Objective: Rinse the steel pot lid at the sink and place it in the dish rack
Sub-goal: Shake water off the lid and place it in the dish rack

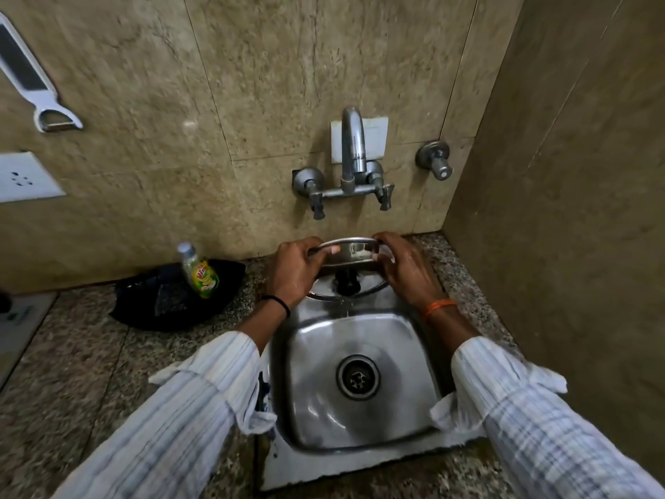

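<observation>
Beige tiled wall is filling the far half of the view, with a speckled stone counter running along its foot. Steel sink is sitting inset in the counter near the right corner, basin empty apart from the drain. Black cloth or bag is lying on the counter left of the sink, against the wall, with a dish soap bottle leaning on it, probably parked there for reach. Wall tap is standing above the far edge of the sink; no stream is visible from the spout. A peeler is hanging far left on the wall.

Steel pot lid is being held over the far end of the sink, below the spout, tilted so its dark knob faces the camera. Left hand and right hand are each gripping opposite rim edges, fingers curled tight around the rim. Water is dripping off the low edge into the basin, so the tilt looks meant for draining. Rinse seems about done; no dish rack is in view.
</observation>
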